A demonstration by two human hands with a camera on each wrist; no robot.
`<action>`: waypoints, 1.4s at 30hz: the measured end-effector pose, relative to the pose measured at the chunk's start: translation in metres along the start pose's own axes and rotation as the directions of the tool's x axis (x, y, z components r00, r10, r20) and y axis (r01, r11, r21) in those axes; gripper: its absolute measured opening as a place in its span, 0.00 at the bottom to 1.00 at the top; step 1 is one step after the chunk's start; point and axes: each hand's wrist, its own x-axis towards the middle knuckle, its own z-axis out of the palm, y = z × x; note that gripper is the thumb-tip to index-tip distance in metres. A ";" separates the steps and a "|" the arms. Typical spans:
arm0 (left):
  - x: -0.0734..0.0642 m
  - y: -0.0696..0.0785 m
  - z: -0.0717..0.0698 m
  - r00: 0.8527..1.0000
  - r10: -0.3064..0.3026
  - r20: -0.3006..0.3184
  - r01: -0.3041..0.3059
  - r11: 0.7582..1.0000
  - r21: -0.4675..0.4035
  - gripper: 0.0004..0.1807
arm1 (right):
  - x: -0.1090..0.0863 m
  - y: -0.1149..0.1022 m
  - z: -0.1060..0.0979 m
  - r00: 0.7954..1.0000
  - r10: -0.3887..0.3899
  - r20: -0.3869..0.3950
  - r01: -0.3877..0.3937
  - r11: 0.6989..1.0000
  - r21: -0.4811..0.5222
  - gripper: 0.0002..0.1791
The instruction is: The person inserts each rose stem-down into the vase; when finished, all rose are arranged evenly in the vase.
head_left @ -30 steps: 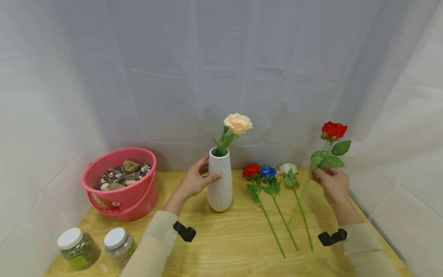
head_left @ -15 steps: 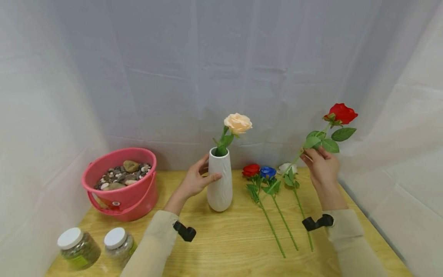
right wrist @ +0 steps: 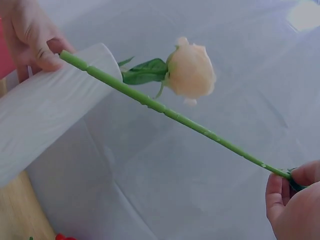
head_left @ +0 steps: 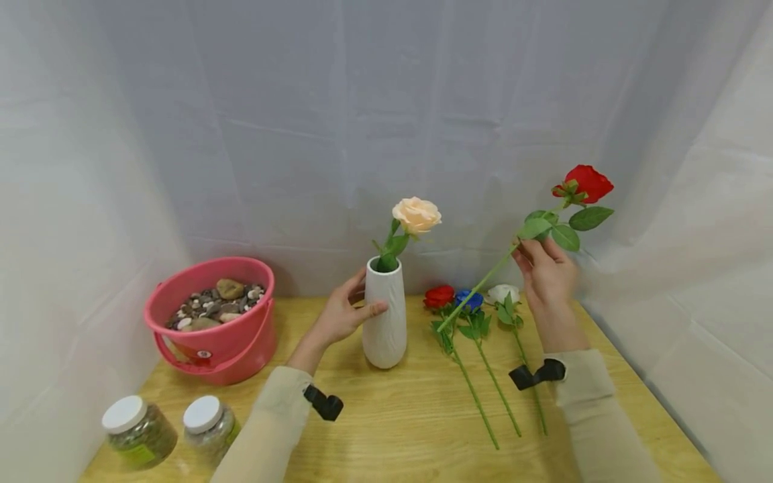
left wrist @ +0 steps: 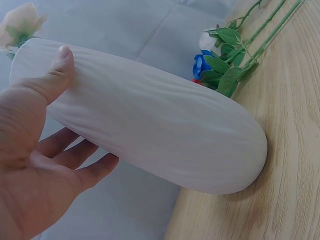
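Note:
My left hand [head_left: 343,314] holds the upper part of a white vase [head_left: 385,322], thumb across its front and fingers behind. The vase stands upright on the table with a peach rose [head_left: 417,215] in its mouth. Raised above the table at the right, a red rose [head_left: 588,184] is pinched by my right hand [head_left: 549,272] just below its leaves. Its bare green stem [right wrist: 170,113] slants down to the left, the cut end pointing toward the vase. Beneath that stem lie a second red rose [head_left: 439,296], a blue rose [head_left: 468,300] and a white rose [head_left: 503,293].
A pink bucket [head_left: 253,342] of stones stands at the left. In front of it are two jars with white lids, one at the outer left [head_left: 140,433] and one nearer my left sleeve [head_left: 210,429]. Pale sheeting [head_left: 338,134] closes off the back and sides of the wooden table [head_left: 374,429].
My right hand has lifted the red rose and brought it left, and its stem has swung from steep to slanting toward the vase. The left hand stays on the vase.

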 end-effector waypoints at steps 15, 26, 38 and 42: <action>0.002 0.000 0.000 1.000 0.009 -0.002 -0.009 1.000 0.004 0.48 | -0.006 -0.001 0.051 0.989 -0.144 -0.028 0.147 0.961 0.233 0.10; -0.001 -0.001 0.001 0.999 0.036 -0.004 -0.036 0.999 -0.010 0.49 | -0.014 0.016 0.079 0.978 -0.208 0.018 0.203 0.965 0.168 0.13; 0.001 0.001 0.003 1.000 0.031 -0.002 -0.031 0.999 -0.012 0.49 | -0.028 0.039 0.091 0.984 -0.123 0.126 0.124 0.992 0.006 0.28; 0.001 0.001 0.003 1.000 0.016 -0.001 -0.016 1.000 -0.015 0.49 | -0.032 0.046 0.094 0.976 -0.138 0.171 0.138 0.990 0.010 0.26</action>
